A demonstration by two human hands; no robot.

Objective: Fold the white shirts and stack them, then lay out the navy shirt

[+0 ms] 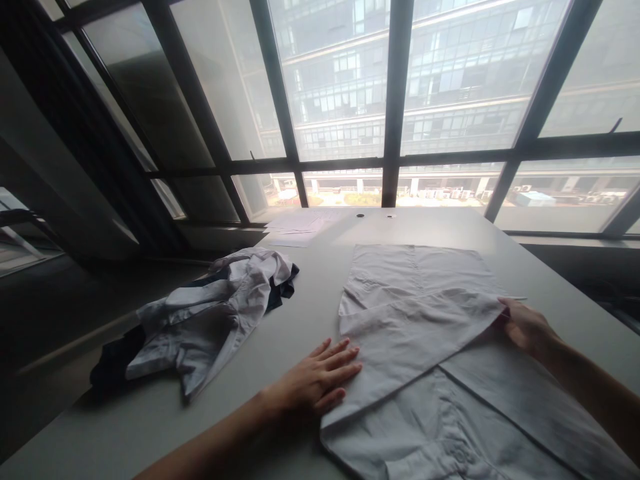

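A white garment [400,333], perhaps a shirt or coat, lies spread on the table with one part folded diagonally across it. My left hand [323,377] rests flat at its left edge, fingers spread, fingertips on the cloth. At the right, my right hand [525,327] pinches the corner of the folded layer and holds it slightly raised. Part of the garment near the bottom shows gathered, wrinkled cloth, and it runs out of view at the lower right.
The white table [310,293] bears a crumpled heap of white and dark clothes [215,307] at its left edge. Sheets of paper [300,223] lie at the far left end. Two small round fittings show near the far edge, before large windows [340,80].
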